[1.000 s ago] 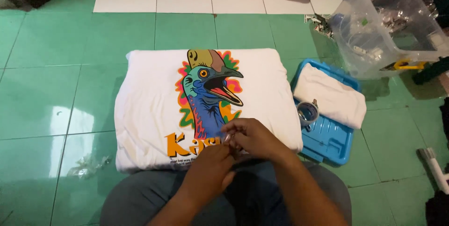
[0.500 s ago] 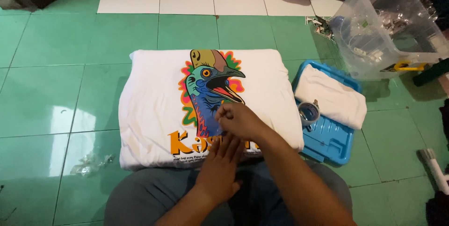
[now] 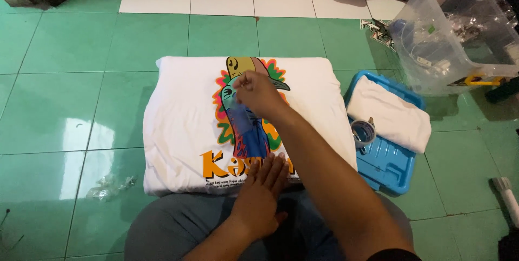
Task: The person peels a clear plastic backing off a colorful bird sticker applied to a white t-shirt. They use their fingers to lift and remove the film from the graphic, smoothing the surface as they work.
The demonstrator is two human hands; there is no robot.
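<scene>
A folded white T-shirt (image 3: 178,120) with a colourful bird print lies on the green tiled floor in front of my knees. My left hand (image 3: 262,196) rests flat, fingers spread, on the shirt's near edge over the orange lettering. My right hand (image 3: 258,92) is farther up, over the bird's head, with its fingers pinched on a thin clear strip (image 3: 243,123). This strip looks like tape and runs back down the print toward my left hand.
To the right, a blue plastic tray (image 3: 392,166) holds a folded white cloth (image 3: 392,115) and a tape roll (image 3: 363,131). A clear plastic bin (image 3: 448,34) stands at the back right. A crumpled plastic scrap (image 3: 108,185) lies at the left, and a brush (image 3: 507,196) at the right edge.
My right hand has moved away from me, from the shirt's near edge up to the bird's head, drawing the clear strip along. My left hand stayed pressed at the near edge.
</scene>
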